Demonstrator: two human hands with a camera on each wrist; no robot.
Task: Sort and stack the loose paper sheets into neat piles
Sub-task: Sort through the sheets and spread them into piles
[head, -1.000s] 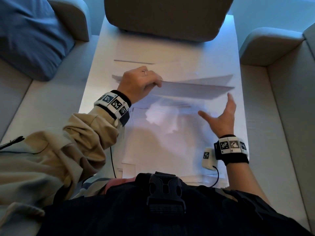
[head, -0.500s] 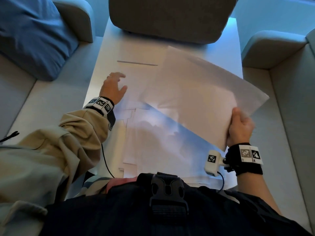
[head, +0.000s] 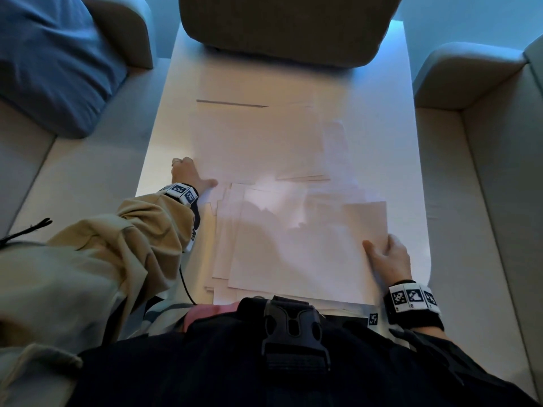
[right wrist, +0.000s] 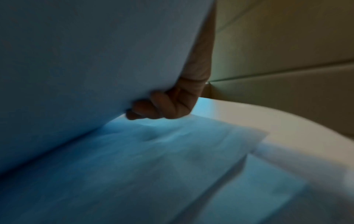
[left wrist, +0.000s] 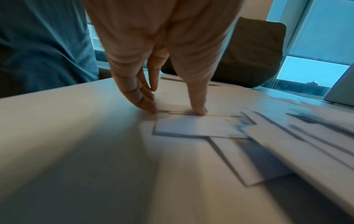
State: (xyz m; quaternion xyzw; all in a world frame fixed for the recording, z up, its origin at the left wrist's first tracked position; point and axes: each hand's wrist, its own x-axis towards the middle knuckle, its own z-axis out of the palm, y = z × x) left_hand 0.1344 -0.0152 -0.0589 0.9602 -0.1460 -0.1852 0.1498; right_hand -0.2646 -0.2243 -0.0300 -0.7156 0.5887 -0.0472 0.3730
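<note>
White paper sheets cover a white table (head: 411, 160). A far pile (head: 258, 136) lies mid-table; a looser, fanned near pile (head: 226, 230) lies close to my body. My right hand (head: 388, 257) pinches the right edge of a large top sheet (head: 308, 245), thumb on top, fingers (right wrist: 153, 109) curled beneath; the sheet (right wrist: 86, 60) bows above the papers (right wrist: 153, 166) below. My left hand (head: 188, 174) rests with straight fingers (left wrist: 143, 100) at the near left corner of the far pile (left wrist: 191, 97), thumb (left wrist: 199, 106) pressing on paper. Small offset sheets (left wrist: 197, 127) lie just in front of it.
A grey cushion (head: 288, 27) sits at the table's far end. Sofa seats flank both sides, with a blue pillow (head: 50, 60) far left and a grey armrest (head: 464, 74) far right. A black cable (head: 185, 283) hangs by my left sleeve.
My right hand brought the large sheet from a raised tilt down onto the near pile and nearer my body. My left hand slid down-left to the far pile's near corner.
</note>
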